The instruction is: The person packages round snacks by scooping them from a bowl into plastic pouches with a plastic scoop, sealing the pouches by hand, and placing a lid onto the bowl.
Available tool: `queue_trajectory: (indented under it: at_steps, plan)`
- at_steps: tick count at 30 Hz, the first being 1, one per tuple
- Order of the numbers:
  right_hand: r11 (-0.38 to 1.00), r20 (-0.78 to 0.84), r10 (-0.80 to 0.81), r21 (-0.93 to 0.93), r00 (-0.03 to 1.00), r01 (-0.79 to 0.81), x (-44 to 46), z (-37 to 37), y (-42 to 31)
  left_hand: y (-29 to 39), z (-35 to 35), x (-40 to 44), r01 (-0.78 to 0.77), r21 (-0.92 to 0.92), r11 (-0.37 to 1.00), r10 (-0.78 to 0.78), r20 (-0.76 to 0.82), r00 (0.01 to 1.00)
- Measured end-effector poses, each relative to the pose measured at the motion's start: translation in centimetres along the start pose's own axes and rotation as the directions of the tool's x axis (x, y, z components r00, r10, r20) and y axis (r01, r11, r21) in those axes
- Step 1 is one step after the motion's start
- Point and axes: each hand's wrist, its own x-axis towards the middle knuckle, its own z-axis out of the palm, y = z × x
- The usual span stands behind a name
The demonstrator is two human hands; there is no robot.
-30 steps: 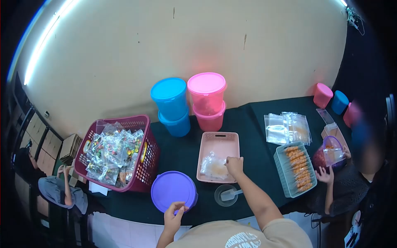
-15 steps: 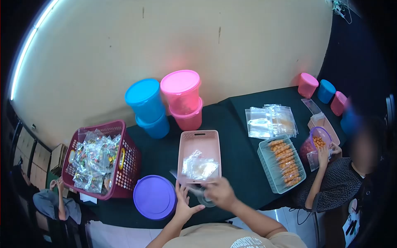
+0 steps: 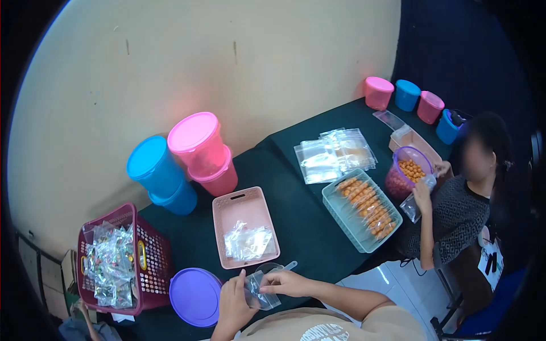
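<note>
My left hand (image 3: 234, 304) pinches the left side of a small clear plastic bag (image 3: 267, 298) close to my body. The fingers of my right hand (image 3: 287, 282) are closed at the bag's upper right edge. Just behind them lies a clear round item with a handle (image 3: 290, 265), partly hidden by my right hand; its kind is hard to make out. Beyond my hands sits a pink tray (image 3: 242, 204) with several flat clear bags (image 3: 250, 241) in its near half. A purple round lid (image 3: 195, 296) is left of my left hand.
A maroon basket (image 3: 153, 273) full of filled packets stands at left. Stacked blue tubs (image 3: 162, 176) and pink tubs (image 3: 207, 153) stand by the wall. At right are flat bags (image 3: 335, 156), a green tray (image 3: 347, 230) of filled packets, and a co-worker (image 3: 455, 210) beside a purple-rimmed tub (image 3: 396, 182).
The view has swung to the right. My hands have come together on a clear bag; earlier they were apart near the tray's front edge, my right hand blurred.
</note>
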Motion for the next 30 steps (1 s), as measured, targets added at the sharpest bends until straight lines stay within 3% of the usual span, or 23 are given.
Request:
queue_trajectory:
  at_steps: [2,4,6,8,11,12,13,14,16,18,22,24,26,27,30]
  plan:
    - [0.984,0.051,-0.028,-0.173,0.998,0.037,0.0,-0.1,-0.3,0.7,0.1,-0.5,0.010,-0.014,1.000,-0.009,0.019,1.000]
    - [0.997,0.060,-0.035,-0.064,0.998,0.039,0.3,0.4,0.0,0.5,0.1,-1.1,-0.032,-0.004,0.999,0.032,0.037,0.999]
    - [0.995,0.042,-0.056,0.087,0.998,0.052,0.5,1.4,-0.4,0.4,-1.0,-2.1,0.043,-0.045,0.998,-0.042,0.017,0.999]
    - [0.989,-0.025,-0.009,0.148,1.000,0.012,1.3,2.8,-0.8,-0.2,-2.1,-2.9,0.012,-0.132,0.991,0.004,0.121,0.993]
    - [0.981,0.060,-0.063,0.189,0.996,0.050,3.2,5.9,-0.5,-0.5,-2.5,-3.8,-0.012,-0.197,0.980,0.035,0.112,0.993]
    - [0.989,0.108,-0.056,0.145,0.993,0.040,3.9,6.8,-0.3,-1.9,-1.4,-4.2,-0.022,-0.364,0.931,0.049,0.066,0.997]
    - [0.986,0.057,-0.049,0.161,0.997,0.039,4.3,7.8,-0.3,-2.0,-1.8,-4.5,-0.036,-0.515,0.856,0.049,0.013,0.999]
    - [0.978,-0.008,-0.198,0.058,0.980,0.198,5.2,8.5,0.3,-1.9,-2.2,-5.0,-0.006,-0.470,0.882,-0.030,-0.069,0.997]
    - [0.994,0.076,-0.102,-0.037,0.992,0.105,5.1,8.7,-2.8,-3.4,-2.7,-5.7,-0.040,-0.356,0.933,-0.015,-0.152,0.988]
    - [0.988,0.055,-0.112,-0.100,0.992,0.117,5.8,9.6,-3.7,-4.0,-4.3,-6.0,-0.019,-0.259,0.966,-0.030,-0.184,0.982]
    - [0.995,0.004,-0.084,-0.044,0.996,0.084,7.6,12.9,-5.0,-6.6,-7.1,-7.4,-0.126,-0.245,0.961,0.065,-0.241,0.968]
    - [0.980,-0.029,-0.145,-0.145,0.989,0.139,8.9,14.8,-5.0,-8.9,-8.4,-8.8,-0.133,-0.245,0.960,0.081,-0.213,0.974]
    - [0.983,-0.068,-0.138,-0.134,0.988,0.128,10.4,17.3,-5.2,-9.7,-11.3,-9.2,-0.167,-0.242,0.956,0.139,-0.126,0.982]
    - [0.986,-0.083,-0.105,-0.142,0.991,0.092,11.0,18.7,-5.3,-10.7,-12.1,-9.7,-0.161,-0.366,0.917,0.146,-0.067,0.987]
    - [0.987,-0.098,-0.053,-0.156,0.994,0.038,13.4,22.0,-5.9,-14.1,-13.3,-11.8,-0.223,-0.404,0.887,0.193,-0.114,0.975]
